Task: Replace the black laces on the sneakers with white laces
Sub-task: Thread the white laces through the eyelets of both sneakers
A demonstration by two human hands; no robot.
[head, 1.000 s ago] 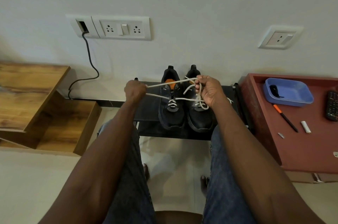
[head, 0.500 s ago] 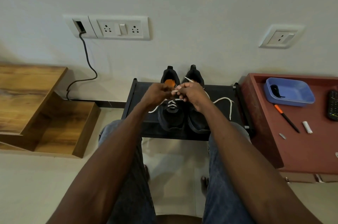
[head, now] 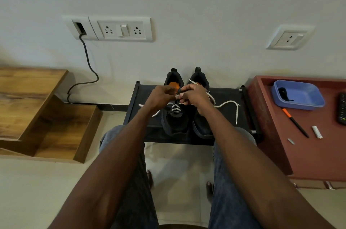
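Head view: 2 black sneakers sit side by side on a low black bench. Left hand and right hand meet above them, each grip pinched on the white lace; 2 loose ends trail outward. 1 blue tray lies right.
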